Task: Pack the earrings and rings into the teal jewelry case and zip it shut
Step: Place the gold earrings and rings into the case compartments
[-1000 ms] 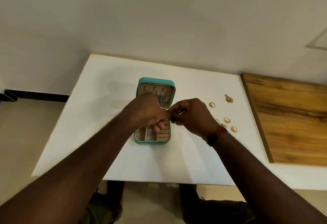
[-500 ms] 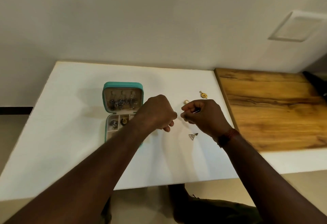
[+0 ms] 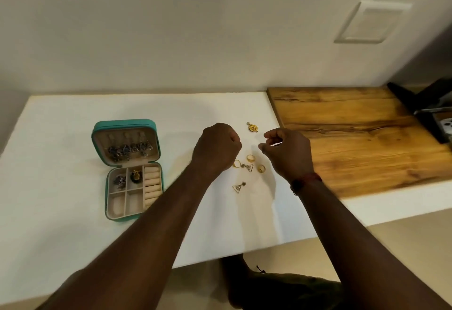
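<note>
While earrings [image 3: 127, 149] sit in the open teal case [image 3: 97, 133], 3 gold rings [image 3: 250, 157], 2 triangle earrings [image 3: 239, 187] & a gold earring [image 3: 252, 127] lie loose to its right by L hand [image 3: 216, 148] (fist curled) & R hand [image 3: 286, 153] (fingertips [image 3: 267, 136] near-touching), can't tell if either holds anything; zip undone.

Forearms [image 3: 159, 224] bare, both of them. Dark red thread band [image 3: 307, 180] round the wrist of the right hand [image 3: 286, 153], and olive-green cloth [image 3: 293, 290] covers the lap down below.
</note>
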